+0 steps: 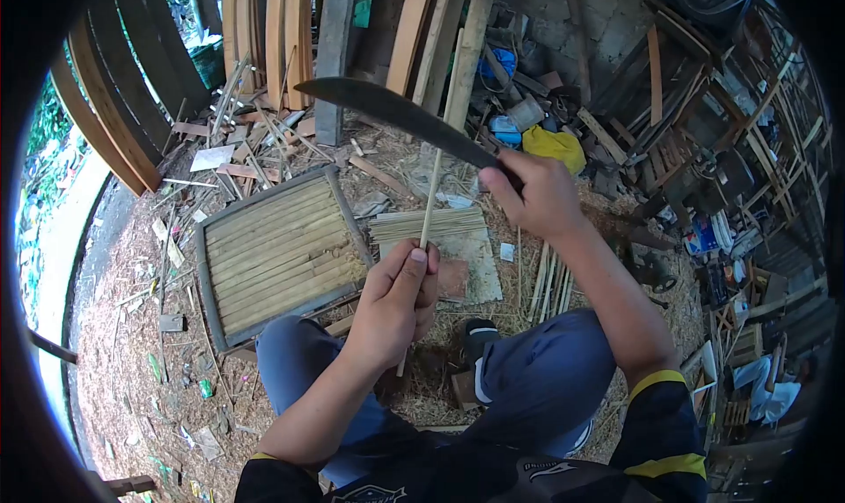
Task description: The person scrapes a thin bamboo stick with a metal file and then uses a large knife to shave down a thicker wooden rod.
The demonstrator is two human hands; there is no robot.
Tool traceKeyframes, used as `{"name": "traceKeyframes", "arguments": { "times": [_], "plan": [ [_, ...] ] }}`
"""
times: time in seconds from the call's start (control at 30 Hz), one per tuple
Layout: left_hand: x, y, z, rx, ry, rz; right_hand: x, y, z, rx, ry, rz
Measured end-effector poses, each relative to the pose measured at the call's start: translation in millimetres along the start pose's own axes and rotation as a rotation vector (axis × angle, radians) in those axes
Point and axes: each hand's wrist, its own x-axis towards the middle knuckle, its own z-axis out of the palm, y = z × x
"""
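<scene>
My left hand (pixel 396 299) is closed around a thin pale bamboo strip (pixel 431 199), which stands upright and runs on below the fist. My right hand (pixel 533 190) grips a machete (pixel 387 107) by its handle, mostly hidden in the fingers. The dark curved blade points up and to the left and crosses the strip in this view. Behind the left hand lies a bundle of thin bamboo sticks (pixel 431 226) on a worn pale sheet (pixel 482 265). Some longer strips (pixel 550 283) lean near my right knee.
A slatted bamboo bench (pixel 207 274) with a dark frame stands at left. Wooden planks (pixel 264 36) lean at the back. A yellow bag (pixel 554 146) and blue items sit among clutter behind the right hand. Stacked scrap wood (pixel 748 142) fills the right side, and shavings (pixel 132 353) cover the ground.
</scene>
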Motion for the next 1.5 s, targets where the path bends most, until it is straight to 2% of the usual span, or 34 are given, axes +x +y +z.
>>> {"name": "traceKeyframes", "arguments": {
  "times": [0.03,0.13,0.17,0.3,0.4,0.43,0.53,0.57,0.67,0.8,0.83,0.93,1.03,1.07,1.13,1.23,1.33,1.37,1.47,1.5],
  "plan": [
    [-0.2,-0.5,-0.2,0.01,-0.004,0.008,-4.2,-4.0,-6.0,-0.001,-0.133,0.043],
    [0.8,-5.2,-4.3,0.092,0.064,0.007,-17.4,-26.7,-2.3,-0.075,-0.198,-0.296],
    [0.2,-5.7,-6.7,0.132,0.102,-0.004,-14.2,-23.5,-1.4,-0.065,-0.162,-0.326],
    [-6.7,0.0,-1.4,0.102,0.081,-0.026,3.1,10.4,-1.2,0.003,-0.056,0.15],
    [-4.6,-6.2,-2.3,0.177,0.079,0.029,-23.0,-4.5,1.4,-0.042,-0.196,-0.062],
    [-2.8,-11.3,-4.8,0.238,0.09,0.063,-25.8,-13.9,-2.8,-0.028,-0.211,-0.233],
    [-6.6,-7.9,-6.2,0.274,0.099,0.036,-13.2,10.0,-8.4,-0.06,-0.191,-0.016],
    [-8.3,-8.0,-4.6,0.249,0.102,0.012,-7.2,22.2,-7.6,0.0,-0.17,0.243],
    [-9.5,-14.2,1.1,0.251,0.085,-0.014,-15.9,18.1,-19.0,-0.018,-0.236,0.293],
    [-9.3,-14.3,-4.1,0.475,0.109,0.069,-30.5,17.4,-23.7,-0.097,-0.268,-0.113],
    [-10.7,-12.0,-3.9,0.477,0.113,0.064,-26.3,24.8,-22.7,-0.07,-0.226,0.129],
    [-14.0,-18.1,-2.0,0.476,0.111,0.053,-20.9,35.8,-26.1,-0.014,-0.149,0.338],
    [-11.9,-20.3,-1.2,0.61,0.113,0.12,-42.2,21.8,-22.3,-0.033,-0.168,-0.103],
    [-13.4,-18.4,-3.6,0.688,0.11,0.147,-40.5,28.7,-24.5,-0.064,-0.167,0.009],
    [-13.4,-22.8,-9.9,0.613,0.088,0.12,-30.1,46.6,-31.3,-0.125,-0.171,0.221],
    [-14.9,-32.5,-13.4,0.662,0.077,0.162,-29.3,48.2,-34.6,-0.086,-0.126,0.392],
    [-15.8,-34.3,-11.1,0.712,0.082,0.226,-46.4,39.5,-32.6,-0.104,-0.148,-0.052],
    [-18.7,-32.0,-12.8,0.726,0.078,0.235,-42.8,42.0,-41.1,-0.193,-0.226,0.031],
    [-21.0,-29.3,-15.6,0.643,0.069,0.115,-24.7,92.3,-30.5,-0.137,-0.053,0.614],
    [-18.9,-31.5,-19.3,0.605,0.067,0.099,-29.0,100.7,-29.8,-0.131,0.033,0.635]
  ]
}}
